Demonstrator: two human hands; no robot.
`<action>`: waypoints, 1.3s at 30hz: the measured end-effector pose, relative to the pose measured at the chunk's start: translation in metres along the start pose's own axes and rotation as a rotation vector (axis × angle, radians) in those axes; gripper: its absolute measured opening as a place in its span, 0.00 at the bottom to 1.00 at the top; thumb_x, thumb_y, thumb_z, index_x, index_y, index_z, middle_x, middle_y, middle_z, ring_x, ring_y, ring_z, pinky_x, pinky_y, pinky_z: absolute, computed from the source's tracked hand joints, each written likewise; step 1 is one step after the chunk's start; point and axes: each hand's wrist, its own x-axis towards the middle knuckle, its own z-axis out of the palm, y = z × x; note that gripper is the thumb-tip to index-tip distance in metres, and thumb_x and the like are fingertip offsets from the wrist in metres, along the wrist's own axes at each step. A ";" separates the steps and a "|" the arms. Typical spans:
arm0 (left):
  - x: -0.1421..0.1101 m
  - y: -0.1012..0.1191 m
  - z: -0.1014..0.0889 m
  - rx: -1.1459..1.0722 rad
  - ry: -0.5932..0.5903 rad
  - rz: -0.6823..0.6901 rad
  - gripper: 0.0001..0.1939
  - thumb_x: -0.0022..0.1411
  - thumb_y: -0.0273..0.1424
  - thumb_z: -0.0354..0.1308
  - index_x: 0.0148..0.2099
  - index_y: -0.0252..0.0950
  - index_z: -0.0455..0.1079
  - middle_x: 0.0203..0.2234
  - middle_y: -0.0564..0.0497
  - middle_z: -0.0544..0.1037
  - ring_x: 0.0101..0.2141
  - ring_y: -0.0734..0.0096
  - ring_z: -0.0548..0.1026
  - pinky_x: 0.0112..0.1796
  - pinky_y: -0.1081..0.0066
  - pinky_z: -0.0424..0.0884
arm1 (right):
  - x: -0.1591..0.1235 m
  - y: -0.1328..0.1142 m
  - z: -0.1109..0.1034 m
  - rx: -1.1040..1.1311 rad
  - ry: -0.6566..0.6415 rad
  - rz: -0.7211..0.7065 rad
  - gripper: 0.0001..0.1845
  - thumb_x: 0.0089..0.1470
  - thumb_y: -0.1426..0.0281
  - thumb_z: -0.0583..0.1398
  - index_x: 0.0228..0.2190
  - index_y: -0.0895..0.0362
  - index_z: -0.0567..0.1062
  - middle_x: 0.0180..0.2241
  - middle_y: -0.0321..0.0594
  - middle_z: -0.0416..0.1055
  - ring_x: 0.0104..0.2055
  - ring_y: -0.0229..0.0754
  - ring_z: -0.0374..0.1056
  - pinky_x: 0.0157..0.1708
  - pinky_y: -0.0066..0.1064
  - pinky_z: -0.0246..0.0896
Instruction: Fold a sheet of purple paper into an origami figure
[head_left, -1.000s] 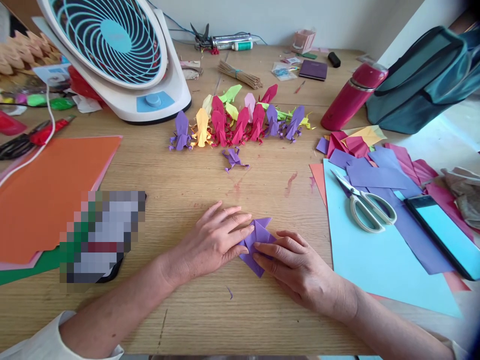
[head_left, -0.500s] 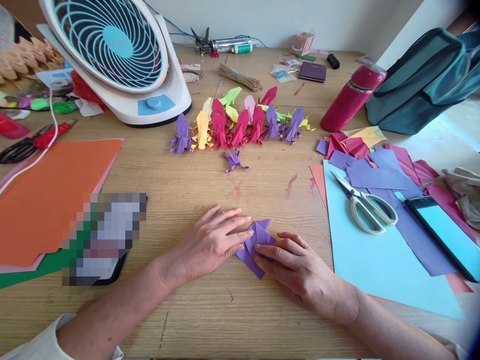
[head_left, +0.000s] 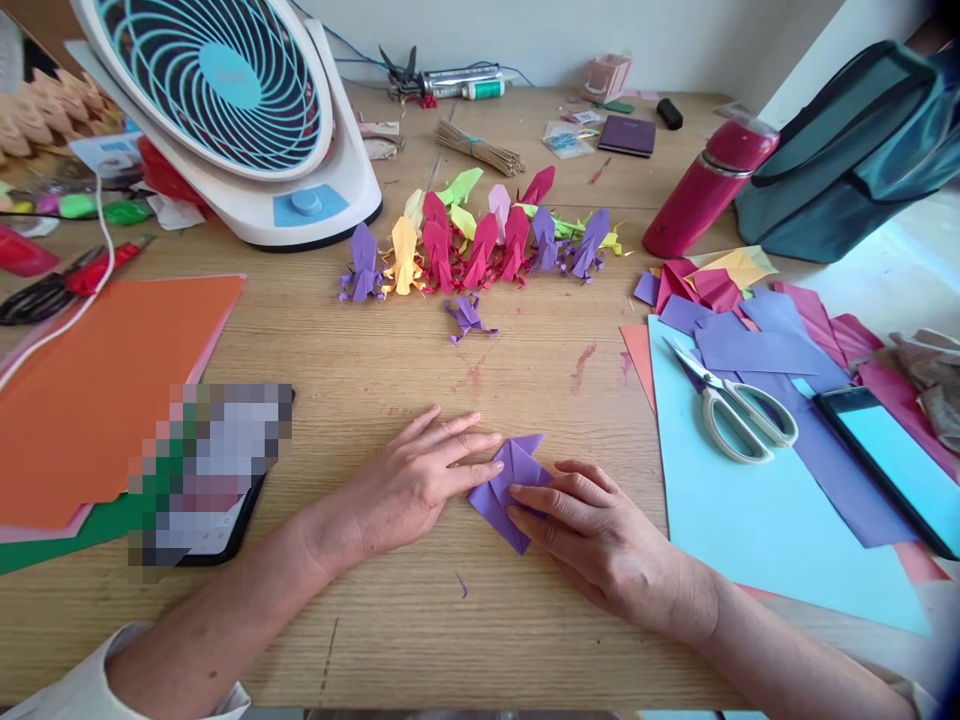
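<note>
A piece of purple origami paper [head_left: 506,500], folded into a pointed shape with flaps, lies on the wooden table in front of me. My left hand [head_left: 431,465] is spread flat at its left, the index fingertip touching the paper's upper left edge. At the lower right, my right hand [head_left: 592,530] grips the paper, its fingers on top and curled together; the thumb is mostly hidden. Beyond my hands sits a small purple folded paper figure [head_left: 469,317]. Behind it stands a group of folded paper figures [head_left: 480,245] in red, purple, yellow and green.
To the right, white-handled scissors [head_left: 739,415] and a phone [head_left: 889,465] lie on coloured paper sheets [head_left: 739,540]. A red bottle [head_left: 709,190] and a teal bag [head_left: 840,170] stand behind. Leftward are a fan [head_left: 300,205], orange paper [head_left: 105,390] and a blurred phone [head_left: 217,490].
My left thumb has drawn back from the paper's left edge, uncovering more of it. My right hand keeps its grip. The camera view has shifted slightly.
</note>
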 end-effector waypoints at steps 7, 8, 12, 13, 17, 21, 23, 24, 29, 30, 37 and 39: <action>-0.001 -0.002 0.001 0.008 -0.021 0.023 0.32 0.62 0.12 0.44 0.61 0.43 0.68 0.61 0.49 0.69 0.64 0.56 0.59 0.60 0.45 0.59 | 0.001 0.000 -0.001 -0.008 0.015 0.004 0.18 0.66 0.74 0.50 0.53 0.58 0.73 0.54 0.47 0.73 0.51 0.46 0.67 0.57 0.47 0.59; -0.001 -0.002 0.001 0.014 -0.022 0.025 0.31 0.62 0.12 0.44 0.60 0.43 0.68 0.61 0.49 0.69 0.64 0.55 0.60 0.59 0.45 0.59 | 0.001 0.000 -0.001 -0.009 0.013 0.004 0.18 0.66 0.74 0.50 0.52 0.59 0.73 0.54 0.47 0.73 0.51 0.46 0.67 0.57 0.47 0.59; -0.002 -0.001 0.000 0.054 -0.011 0.030 0.29 0.64 0.15 0.48 0.61 0.44 0.67 0.61 0.50 0.69 0.64 0.56 0.61 0.60 0.46 0.59 | 0.002 -0.001 -0.001 -0.009 0.021 -0.001 0.18 0.66 0.74 0.50 0.52 0.59 0.73 0.53 0.48 0.73 0.51 0.46 0.67 0.56 0.46 0.59; -0.003 -0.001 0.000 0.064 -0.010 0.034 0.28 0.64 0.16 0.49 0.62 0.44 0.67 0.61 0.50 0.69 0.64 0.56 0.61 0.60 0.46 0.58 | 0.002 -0.001 -0.001 -0.009 0.023 0.000 0.18 0.66 0.74 0.50 0.52 0.59 0.73 0.53 0.48 0.73 0.51 0.46 0.67 0.56 0.46 0.59; -0.007 -0.004 -0.001 0.069 -0.008 0.069 0.29 0.64 0.16 0.49 0.62 0.44 0.66 0.63 0.49 0.67 0.65 0.57 0.59 0.62 0.48 0.58 | 0.002 -0.002 -0.001 -0.009 0.022 0.010 0.18 0.67 0.75 0.50 0.52 0.58 0.73 0.53 0.46 0.73 0.50 0.45 0.68 0.56 0.47 0.59; -0.009 -0.004 -0.003 0.066 -0.012 0.087 0.24 0.67 0.19 0.48 0.61 0.41 0.68 0.62 0.49 0.68 0.65 0.55 0.59 0.60 0.50 0.62 | 0.003 -0.002 -0.002 0.002 0.022 0.005 0.18 0.66 0.75 0.50 0.53 0.59 0.73 0.54 0.45 0.73 0.49 0.45 0.68 0.57 0.47 0.58; -0.009 -0.003 -0.004 0.067 -0.006 0.079 0.23 0.67 0.20 0.49 0.60 0.41 0.69 0.61 0.49 0.69 0.65 0.55 0.59 0.60 0.50 0.62 | 0.003 -0.001 -0.003 0.006 0.015 0.008 0.18 0.67 0.75 0.50 0.53 0.59 0.73 0.54 0.45 0.73 0.50 0.46 0.68 0.57 0.47 0.58; -0.008 -0.002 -0.004 0.066 0.004 0.075 0.23 0.67 0.19 0.49 0.60 0.41 0.69 0.61 0.49 0.70 0.65 0.55 0.59 0.60 0.50 0.63 | 0.003 -0.001 -0.002 0.007 0.010 0.011 0.18 0.67 0.75 0.50 0.53 0.59 0.73 0.54 0.46 0.73 0.51 0.46 0.68 0.57 0.47 0.58; -0.010 0.000 -0.003 0.050 0.036 0.084 0.25 0.65 0.16 0.48 0.59 0.40 0.70 0.60 0.49 0.70 0.65 0.56 0.59 0.59 0.51 0.64 | 0.001 -0.001 -0.001 0.001 0.015 0.019 0.18 0.66 0.75 0.52 0.53 0.58 0.73 0.53 0.46 0.73 0.51 0.45 0.68 0.57 0.47 0.59; -0.011 0.001 -0.002 0.047 0.039 0.085 0.25 0.65 0.16 0.48 0.59 0.41 0.70 0.61 0.49 0.70 0.65 0.56 0.59 0.60 0.51 0.64 | 0.001 -0.001 0.000 0.000 0.014 0.021 0.18 0.66 0.75 0.52 0.53 0.58 0.73 0.53 0.46 0.73 0.51 0.45 0.68 0.57 0.47 0.60; -0.014 0.000 0.000 0.080 0.032 0.075 0.27 0.65 0.15 0.45 0.58 0.41 0.70 0.61 0.50 0.70 0.64 0.55 0.60 0.59 0.50 0.65 | -0.001 -0.001 0.000 0.009 -0.007 0.024 0.19 0.66 0.76 0.50 0.54 0.58 0.72 0.55 0.46 0.72 0.52 0.46 0.67 0.57 0.48 0.59; -0.015 0.001 -0.001 0.089 0.033 0.085 0.26 0.65 0.15 0.45 0.59 0.40 0.69 0.62 0.50 0.69 0.64 0.55 0.60 0.59 0.50 0.65 | -0.001 0.000 0.001 0.010 -0.013 0.021 0.19 0.66 0.76 0.50 0.54 0.58 0.72 0.55 0.46 0.72 0.52 0.47 0.67 0.58 0.48 0.58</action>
